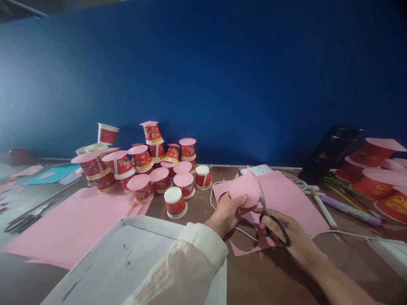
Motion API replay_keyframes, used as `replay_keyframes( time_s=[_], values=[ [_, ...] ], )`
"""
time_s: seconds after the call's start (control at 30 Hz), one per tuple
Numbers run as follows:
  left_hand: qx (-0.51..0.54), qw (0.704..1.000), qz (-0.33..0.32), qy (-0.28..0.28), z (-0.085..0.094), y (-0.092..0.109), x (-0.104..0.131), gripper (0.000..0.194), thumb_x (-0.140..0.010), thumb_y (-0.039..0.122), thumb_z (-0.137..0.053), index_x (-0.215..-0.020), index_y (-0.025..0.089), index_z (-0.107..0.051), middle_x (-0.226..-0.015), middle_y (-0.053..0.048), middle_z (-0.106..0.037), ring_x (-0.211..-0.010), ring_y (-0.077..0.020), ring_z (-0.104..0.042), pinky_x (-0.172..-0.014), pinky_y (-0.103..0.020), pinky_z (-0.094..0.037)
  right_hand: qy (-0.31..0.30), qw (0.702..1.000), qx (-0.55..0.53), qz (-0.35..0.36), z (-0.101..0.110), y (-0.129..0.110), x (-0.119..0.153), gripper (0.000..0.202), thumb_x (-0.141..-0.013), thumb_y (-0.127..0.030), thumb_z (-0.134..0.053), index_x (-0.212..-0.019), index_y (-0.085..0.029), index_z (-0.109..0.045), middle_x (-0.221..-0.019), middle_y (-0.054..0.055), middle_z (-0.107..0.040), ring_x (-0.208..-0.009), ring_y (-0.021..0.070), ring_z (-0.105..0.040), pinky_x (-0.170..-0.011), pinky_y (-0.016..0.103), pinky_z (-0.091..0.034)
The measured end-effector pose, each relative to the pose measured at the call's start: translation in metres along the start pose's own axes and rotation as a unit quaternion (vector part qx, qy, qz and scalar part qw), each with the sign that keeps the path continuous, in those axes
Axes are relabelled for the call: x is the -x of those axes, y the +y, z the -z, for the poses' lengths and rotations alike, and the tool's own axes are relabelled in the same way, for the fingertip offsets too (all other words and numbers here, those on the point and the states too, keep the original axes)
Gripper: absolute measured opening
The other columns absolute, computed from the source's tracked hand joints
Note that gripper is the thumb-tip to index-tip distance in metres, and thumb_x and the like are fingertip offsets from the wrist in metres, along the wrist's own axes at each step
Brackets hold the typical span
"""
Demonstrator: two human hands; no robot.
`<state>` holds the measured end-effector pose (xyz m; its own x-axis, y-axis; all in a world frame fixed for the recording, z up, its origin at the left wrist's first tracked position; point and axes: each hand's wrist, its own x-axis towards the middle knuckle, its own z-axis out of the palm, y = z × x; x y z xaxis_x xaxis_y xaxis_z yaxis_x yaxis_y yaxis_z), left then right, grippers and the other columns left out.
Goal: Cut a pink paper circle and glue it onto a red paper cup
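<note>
Pinched between the thumb and fingers of my left hand (227, 212) is a rounded piece of pink paper (243, 189) with a pointed corner at its top. My right hand (282, 231) has its fingers through the black handles of a pair of scissors (264, 203). The blades point up, at the right edge of the pink piece. Beneath both hands lie a pink sheet (286, 197) and a pink offcut (238, 250) with a rounded cut-out.
Red paper cups (140, 188), many topped with pink discs, stand stacked at the centre left. A white box lid (152, 224) lies in front. Pink sheets (70, 220) and other scissors (30, 218) are left. Markers (324, 209), a black bottle (330, 150) and more cups (375, 152) are right.
</note>
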<state>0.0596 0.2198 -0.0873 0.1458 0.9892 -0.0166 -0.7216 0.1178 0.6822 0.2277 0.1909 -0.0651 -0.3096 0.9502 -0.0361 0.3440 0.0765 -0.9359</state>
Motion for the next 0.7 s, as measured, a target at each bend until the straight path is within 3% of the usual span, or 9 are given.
replay_keyframes(
  time_s=[0.17, 0.4, 0.7],
  values=[
    [0.007, 1.000, -0.004, 0.004, -0.006, 0.004, 0.005, 0.041, -0.056, 0.024, -0.086, -0.091, 0.011, -0.069, -0.087, -0.011, -0.073, -0.083, -0.0261, -0.070, -0.089, -0.045, -0.053, 0.016, 0.999, 0.031, -0.012, 0.001, 0.000, 0.000, 0.052, -0.079, -0.068, -0.056, -0.066, -0.019, -0.066, -0.072, 0.004, -0.066, -0.064, 0.0159, -0.056, -0.064, 0.026, -0.048],
    [-0.003, 1.000, 0.011, 0.014, -0.003, 0.001, 0.004, 0.040, -0.057, 0.023, -0.085, -0.091, 0.010, -0.069, -0.081, -0.009, -0.073, -0.078, -0.0233, -0.071, -0.088, -0.040, -0.053, 0.021, 0.998, 0.054, -0.007, 0.004, 0.004, -0.002, 0.054, -0.076, -0.071, -0.056, -0.062, -0.020, -0.065, -0.079, 0.007, -0.071, -0.071, 0.0199, -0.062, -0.067, 0.026, -0.051],
    [-0.030, 0.999, 0.020, 0.014, -0.003, 0.000, 0.000, 0.043, -0.056, 0.023, -0.083, -0.093, 0.007, -0.068, -0.079, -0.010, -0.073, -0.073, -0.0242, -0.071, -0.087, -0.042, -0.053, 0.029, 0.998, 0.049, 0.011, 0.005, 0.017, -0.005, 0.050, -0.077, -0.068, -0.059, -0.074, -0.020, -0.070, -0.087, 0.007, -0.073, -0.083, 0.0231, -0.066, -0.072, 0.026, -0.053]
  ],
)
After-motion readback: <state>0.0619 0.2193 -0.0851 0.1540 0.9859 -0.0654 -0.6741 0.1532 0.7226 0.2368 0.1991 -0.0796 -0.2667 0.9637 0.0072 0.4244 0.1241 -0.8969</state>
